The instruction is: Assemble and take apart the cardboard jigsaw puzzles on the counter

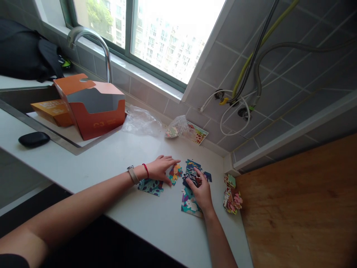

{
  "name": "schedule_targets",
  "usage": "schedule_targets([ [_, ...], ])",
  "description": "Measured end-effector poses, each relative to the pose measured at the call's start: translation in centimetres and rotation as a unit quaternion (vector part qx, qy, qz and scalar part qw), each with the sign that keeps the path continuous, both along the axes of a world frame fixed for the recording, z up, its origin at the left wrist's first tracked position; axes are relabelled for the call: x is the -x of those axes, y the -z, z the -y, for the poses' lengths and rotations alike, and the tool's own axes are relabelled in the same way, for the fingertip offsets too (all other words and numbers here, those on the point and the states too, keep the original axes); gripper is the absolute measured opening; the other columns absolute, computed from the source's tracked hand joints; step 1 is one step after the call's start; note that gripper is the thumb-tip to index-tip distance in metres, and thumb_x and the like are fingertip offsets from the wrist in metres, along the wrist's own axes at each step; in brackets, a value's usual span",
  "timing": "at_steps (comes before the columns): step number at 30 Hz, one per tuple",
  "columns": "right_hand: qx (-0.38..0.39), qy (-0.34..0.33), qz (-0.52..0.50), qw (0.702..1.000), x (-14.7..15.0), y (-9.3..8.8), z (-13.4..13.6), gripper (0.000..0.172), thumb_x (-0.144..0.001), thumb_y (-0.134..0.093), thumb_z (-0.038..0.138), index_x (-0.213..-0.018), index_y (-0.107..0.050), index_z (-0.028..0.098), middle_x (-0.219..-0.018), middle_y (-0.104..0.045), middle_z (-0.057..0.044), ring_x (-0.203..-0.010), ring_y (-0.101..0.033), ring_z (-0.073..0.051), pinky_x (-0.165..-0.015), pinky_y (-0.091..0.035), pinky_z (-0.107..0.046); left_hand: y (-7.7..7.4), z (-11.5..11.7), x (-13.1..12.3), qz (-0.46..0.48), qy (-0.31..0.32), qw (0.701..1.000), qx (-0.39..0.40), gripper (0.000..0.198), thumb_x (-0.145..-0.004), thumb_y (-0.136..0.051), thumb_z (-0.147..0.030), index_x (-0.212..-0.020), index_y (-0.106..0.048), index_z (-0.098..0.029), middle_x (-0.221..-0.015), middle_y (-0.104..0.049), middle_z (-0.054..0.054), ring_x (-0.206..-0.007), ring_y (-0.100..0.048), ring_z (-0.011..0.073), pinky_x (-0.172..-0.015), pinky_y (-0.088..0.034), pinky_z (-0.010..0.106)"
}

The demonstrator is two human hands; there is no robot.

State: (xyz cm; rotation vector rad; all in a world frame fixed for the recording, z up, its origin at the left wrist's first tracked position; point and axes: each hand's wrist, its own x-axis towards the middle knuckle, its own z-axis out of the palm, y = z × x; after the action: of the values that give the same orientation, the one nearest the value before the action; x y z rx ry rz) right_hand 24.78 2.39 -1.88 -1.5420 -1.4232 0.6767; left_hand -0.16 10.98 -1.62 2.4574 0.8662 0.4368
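My left hand (161, 169) lies on the white counter with its fingers spread. Thumb and fingertips are at the edge of an orange and teal puzzle piece (175, 173). Under that wrist lies a teal leaf-patterned section of jigsaw (150, 187). In my right hand (203, 191) a bunch of dark puzzle pieces (192, 178) is gripped between thumb and fingers. Beneath it lies a puzzle section with a white rabbit (191, 204), partly hidden by the hand. Above the bunch sits a dark blue puzzle section (193, 163).
More puzzle pieces (232, 201) are heaped by the wooden board (301, 201) at right. Behind are a bag of pieces (176, 127), a picture card (198, 134) and clear plastic wrap (141, 121). An orange box (97, 121) stands at the sink, near a black mouse (34, 139).
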Motion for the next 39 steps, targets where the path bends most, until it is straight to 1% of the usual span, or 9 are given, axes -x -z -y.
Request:
schedule_targets([
  [3,0.006,0.004,-0.024,1.000,-0.1,0.1,0.0,0.070,-0.071,-0.084,0.048,-0.134,-0.066,0.023,-0.125,-0.070,-0.013,-0.103,-0.071,-0.031,-0.093,-0.058,-0.048,0.0,-0.1,-0.1,0.042,0.012,0.999,-0.014,0.094,-0.070,-0.087,-0.050,-0.149,-0.045,-0.023,-0.139,-0.057,0.016,-0.129,-0.053,0.0371,-0.109,-0.040,0.051],
  [7,0.031,-0.004,-0.116,0.993,0.0,-0.2,0.1,0.077,-0.069,-0.086,0.049,-0.137,-0.063,0.020,-0.117,-0.075,-0.013,-0.100,-0.073,-0.030,-0.088,-0.061,-0.045,-0.1,0.1,-0.3,0.113,0.033,0.993,0.010,0.089,-0.070,-0.089,-0.037,-0.147,-0.047,-0.024,-0.138,-0.053,0.014,-0.121,-0.060,0.0311,-0.104,-0.048,0.042],
  [10,0.038,-0.002,-0.167,0.985,0.2,-0.6,0.2,0.080,-0.068,-0.087,0.048,-0.138,-0.061,0.018,-0.110,-0.077,-0.012,-0.096,-0.074,-0.029,-0.086,-0.062,-0.044,-0.1,0.3,-0.5,0.149,0.036,0.988,0.026,0.082,-0.071,-0.088,-0.029,-0.144,-0.051,-0.025,-0.135,-0.054,0.012,-0.109,-0.065,0.0261,-0.100,-0.052,0.039],
  [14,0.032,0.015,-0.178,0.983,0.3,-0.7,0.3,0.078,-0.067,-0.089,0.046,-0.135,-0.064,0.019,-0.109,-0.078,-0.010,-0.095,-0.074,-0.027,-0.086,-0.062,-0.041,0.0,0.3,-0.6,0.177,0.034,0.983,0.016,0.069,-0.073,-0.084,-0.023,-0.137,-0.057,-0.023,-0.126,-0.056,0.010,-0.099,-0.067,0.0215,-0.097,-0.054,0.037],
  [22,0.024,0.017,-0.164,0.986,0.4,-0.5,0.2,0.074,-0.066,-0.089,0.045,-0.132,-0.066,0.020,-0.111,-0.077,-0.010,-0.094,-0.074,-0.026,-0.084,-0.062,-0.040,0.4,0.3,-0.8,0.174,-0.002,0.984,0.022,0.074,-0.068,-0.086,-0.017,-0.135,-0.058,-0.025,-0.125,-0.054,0.008,-0.099,-0.067,0.0220,-0.096,-0.054,0.037],
  [25,0.023,0.017,-0.167,0.986,0.4,-0.6,0.2,0.073,-0.065,-0.090,0.044,-0.131,-0.067,0.020,-0.110,-0.077,-0.010,-0.094,-0.074,-0.026,-0.084,-0.061,-0.039,0.5,0.4,-0.9,0.177,0.000,0.984,0.032,0.076,-0.065,-0.088,-0.016,-0.134,-0.058,-0.023,-0.123,-0.055,0.008,-0.101,-0.065,0.0227,-0.096,-0.054,0.037],
  [28,0.026,0.017,-0.181,0.983,0.6,-0.7,0.3,0.074,-0.066,-0.090,0.043,-0.131,-0.066,0.019,-0.111,-0.077,-0.009,-0.095,-0.074,-0.025,-0.084,-0.061,-0.038,0.4,0.3,-0.9,0.180,0.012,0.983,0.021,0.073,-0.068,-0.086,-0.014,-0.135,-0.057,-0.022,-0.118,-0.059,0.008,-0.099,-0.064,0.0217,-0.093,-0.054,0.036],
  [34,0.035,-0.003,-0.282,0.959,0.7,-1.2,0.5,0.075,-0.068,-0.090,0.041,-0.135,-0.062,0.021,-0.106,-0.079,-0.007,-0.093,-0.074,-0.024,-0.085,-0.060,-0.039,-0.6,0.5,-0.9,0.217,0.014,0.976,-0.013,0.061,-0.080,-0.083,-0.028,-0.135,-0.056,-0.020,-0.116,-0.065,0.009,-0.102,-0.063,0.0227,-0.095,-0.052,0.038],
  [39,0.040,-0.042,-0.344,0.937,0.7,-1.2,0.5,0.073,-0.067,-0.091,0.039,-0.133,-0.064,0.024,-0.113,-0.078,-0.008,-0.097,-0.074,-0.025,-0.090,-0.059,-0.041,-1.5,1.6,-1.3,0.255,0.010,0.967,-0.006,0.064,-0.080,-0.083,-0.029,-0.138,-0.054,-0.022,-0.120,-0.065,0.010,-0.109,-0.064,0.0244,-0.097,-0.052,0.040],
])
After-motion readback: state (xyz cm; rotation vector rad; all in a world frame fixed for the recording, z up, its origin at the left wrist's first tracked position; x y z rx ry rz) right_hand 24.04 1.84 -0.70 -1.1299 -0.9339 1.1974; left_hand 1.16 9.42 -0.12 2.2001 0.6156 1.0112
